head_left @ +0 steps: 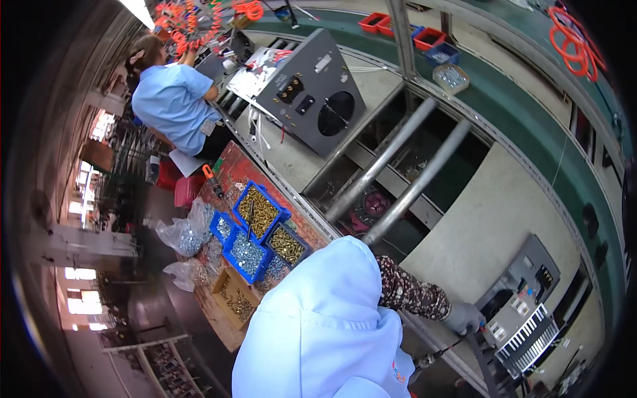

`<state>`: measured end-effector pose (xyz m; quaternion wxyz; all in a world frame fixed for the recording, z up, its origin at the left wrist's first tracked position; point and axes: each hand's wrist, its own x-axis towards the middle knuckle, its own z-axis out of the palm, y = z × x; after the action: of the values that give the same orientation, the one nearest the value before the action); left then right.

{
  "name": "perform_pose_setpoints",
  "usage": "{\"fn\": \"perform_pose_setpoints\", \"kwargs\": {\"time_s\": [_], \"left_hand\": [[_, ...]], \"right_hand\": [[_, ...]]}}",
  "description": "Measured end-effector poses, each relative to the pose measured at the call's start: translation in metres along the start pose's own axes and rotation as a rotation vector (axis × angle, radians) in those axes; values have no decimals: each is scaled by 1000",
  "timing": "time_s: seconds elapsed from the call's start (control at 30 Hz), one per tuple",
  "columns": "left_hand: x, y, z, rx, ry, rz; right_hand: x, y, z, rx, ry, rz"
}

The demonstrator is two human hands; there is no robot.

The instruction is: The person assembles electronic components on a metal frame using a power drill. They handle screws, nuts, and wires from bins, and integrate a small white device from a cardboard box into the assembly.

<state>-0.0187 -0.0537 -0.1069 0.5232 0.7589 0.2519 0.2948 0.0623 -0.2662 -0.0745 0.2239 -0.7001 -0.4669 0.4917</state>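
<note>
Head view: left hand [462, 318], gray-gloved, is placed at the left edge of the finned metal module [507, 323], which is seen at lower right beside a gray panel [533, 263]; whether it is gripped cannot be told. Right hand is not shown. Judged best: module steadied by its solid edge, fingers held off the fins, dark strip [482, 366] left unsnagged.

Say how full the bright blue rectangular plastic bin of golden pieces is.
Not empty: golden pieces spread across the bright blue bin; exact depth, cannot tell.
</note>
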Motion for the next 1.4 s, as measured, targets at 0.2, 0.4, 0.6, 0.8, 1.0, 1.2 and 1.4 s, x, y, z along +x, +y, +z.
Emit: {"fn": "perform_pose_setpoints", "kwargs": {"time_s": [0.2, 0.4, 0.6, 0.8, 1.0, 1.2, 1.4], "left_hand": [[11, -7, 10, 21, -20, 16], [12, -9, 12, 13, -17, 11], [13, -10, 11, -24, -18, -28], [10, -11, 10, 5, -15, 22], [13, -14, 14, -8, -7, 40], [9, -9, 15, -17, 1, -58], [3, -11, 16, 26, 42, -9]], "right_hand": [[15, 0, -6, -37, 15, -19], [16, -2, -11, -56, 19, -13], [15, -2, -11, -65, 30, -25], [13, -3, -11, -72, 38, -24], [12, -3, -15, -81, 49, -31], [5, -3, -15, -89, 65, -35], [-12, -4, -9, -77, 102, -68]]}}
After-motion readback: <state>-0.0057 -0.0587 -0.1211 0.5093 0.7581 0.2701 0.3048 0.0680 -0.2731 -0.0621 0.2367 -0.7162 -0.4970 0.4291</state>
